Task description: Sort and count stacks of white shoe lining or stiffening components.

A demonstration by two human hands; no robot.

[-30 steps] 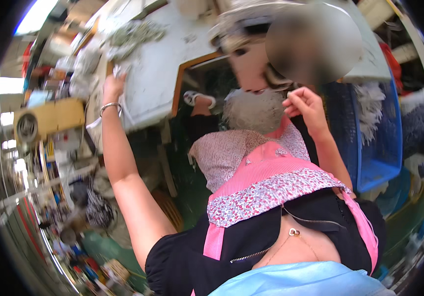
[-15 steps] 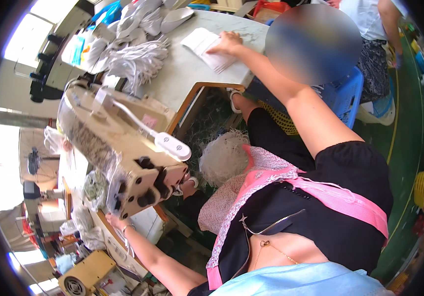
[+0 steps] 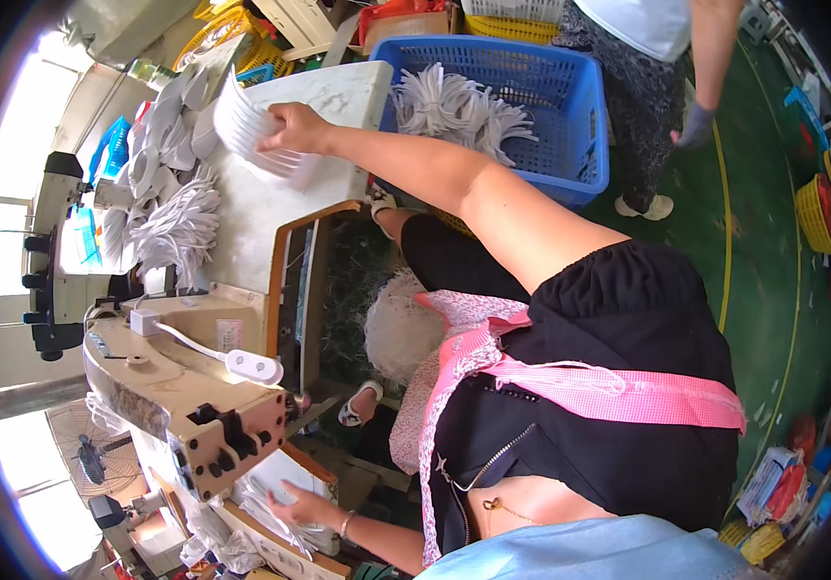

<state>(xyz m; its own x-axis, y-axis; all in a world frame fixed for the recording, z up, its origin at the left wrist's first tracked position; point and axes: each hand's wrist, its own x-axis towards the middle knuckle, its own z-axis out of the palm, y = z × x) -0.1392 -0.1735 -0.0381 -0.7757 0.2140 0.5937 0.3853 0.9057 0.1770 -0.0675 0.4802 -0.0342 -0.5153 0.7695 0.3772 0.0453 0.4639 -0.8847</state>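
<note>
My right hand (image 3: pixel 299 130) grips one edge of a bundle of white fabric strips (image 3: pixel 246 130), fanned out and blurred above the pale marble-topped table (image 3: pixel 241 213). Beyond a sewing machine (image 3: pixel 145 372) with a small white lamp (image 3: pixel 253 366), my left hand (image 3: pixel 304 507) rests low over loose white strips (image 3: pixel 265 498), its fingers spread. Whether any strip is pinched there is hard to make out. A looped heap of white strips (image 3: pixel 178 227) lies at the table's left side, beside grey-white curved pieces (image 3: pixel 159 135).
A blue crate (image 3: pixel 570 126) with more white strips stands past the table's right end. Close to it is another person (image 3: pixel 638 106), with a gloved hand hanging down. A round white stringy bundle (image 3: pixel 401 329) sits by my knees. A fan (image 3: pixel 91 454) stands behind the machine.
The view has shifted, bringing the whole crate into sight. My right hand has lifted the strips, which now fan out. My left hand has come from beside the machine head to the loose strips.
</note>
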